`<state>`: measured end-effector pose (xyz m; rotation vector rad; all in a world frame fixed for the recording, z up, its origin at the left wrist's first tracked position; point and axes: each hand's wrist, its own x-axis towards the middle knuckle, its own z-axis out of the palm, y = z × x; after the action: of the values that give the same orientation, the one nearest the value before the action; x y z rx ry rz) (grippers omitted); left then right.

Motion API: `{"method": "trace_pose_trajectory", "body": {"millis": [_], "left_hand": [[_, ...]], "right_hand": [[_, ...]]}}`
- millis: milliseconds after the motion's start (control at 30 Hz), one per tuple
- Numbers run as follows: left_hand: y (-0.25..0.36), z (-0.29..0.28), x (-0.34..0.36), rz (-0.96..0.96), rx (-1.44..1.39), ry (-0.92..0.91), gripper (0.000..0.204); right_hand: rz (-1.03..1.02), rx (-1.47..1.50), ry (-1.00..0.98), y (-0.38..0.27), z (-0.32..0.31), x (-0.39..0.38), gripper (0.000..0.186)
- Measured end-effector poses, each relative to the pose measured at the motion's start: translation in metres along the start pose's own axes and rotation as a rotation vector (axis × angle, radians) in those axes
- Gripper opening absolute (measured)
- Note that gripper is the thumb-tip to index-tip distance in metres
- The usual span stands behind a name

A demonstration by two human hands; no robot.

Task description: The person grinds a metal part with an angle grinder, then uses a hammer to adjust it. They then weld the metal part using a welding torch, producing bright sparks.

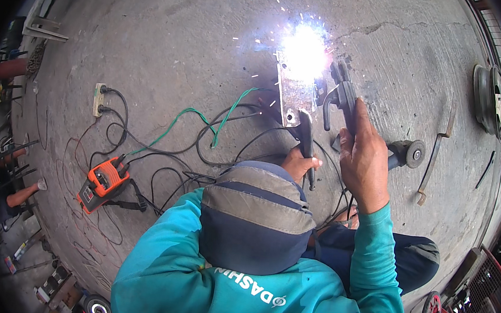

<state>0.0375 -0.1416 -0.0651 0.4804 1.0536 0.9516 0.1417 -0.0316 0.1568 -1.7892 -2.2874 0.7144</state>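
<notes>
My right hand (363, 167) grips a black welding electrode holder (347, 96) with a curved lever on its side. Beyond its jaws a white glare with flying sparks sits on the far end of a steel piece (299, 92), hiding that end and any electrode. The near end of the steel has a round hole. My left hand (299, 164), partly behind my raised knee (259, 218), is closed around a dark plier-like tool (305, 139) whose upper end meets the steel. Both arms wear teal sleeves.
An orange welding machine (103, 181) stands on the concrete at left, its black cables and a green wire (172, 123) trailing toward the steel. A power strip (98, 99) lies behind it. At right are an angle grinder (406, 153), a bent metal strip (434, 156) and a wheel rim (486, 101). Someone's arm (22, 196) shows far left.
</notes>
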Motion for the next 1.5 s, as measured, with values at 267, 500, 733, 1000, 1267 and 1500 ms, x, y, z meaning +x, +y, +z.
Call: {"method": "trace_pose_trajectory", "body": {"millis": [267,500,733,1000,1267,1500], "left_hand": [[0.006,0.008,-0.002,0.022,-0.094,0.082,0.016],[0.005,0.007,-0.001,0.011,-0.089,0.073,0.016],[0.005,0.002,-0.002,-0.010,-0.042,-0.011,0.019],[0.005,0.004,-0.002,0.033,-0.033,-0.002,0.019],[0.011,0.003,-0.003,-0.032,-0.013,0.004,0.018],[-0.001,0.001,0.001,-0.040,-0.048,-0.009,0.017]], "right_hand": [[-0.006,-0.004,0.014,0.001,0.001,-0.001,0.063],[0.018,0.005,-0.011,0.000,0.002,0.001,0.064],[0.011,0.009,-0.013,-0.002,0.002,0.003,0.063],[-0.029,0.016,0.020,0.000,0.002,0.002,0.063],[-0.004,0.021,0.009,0.001,0.003,0.003,0.063],[-0.028,-0.004,0.027,0.005,0.006,0.002,0.064]]}}
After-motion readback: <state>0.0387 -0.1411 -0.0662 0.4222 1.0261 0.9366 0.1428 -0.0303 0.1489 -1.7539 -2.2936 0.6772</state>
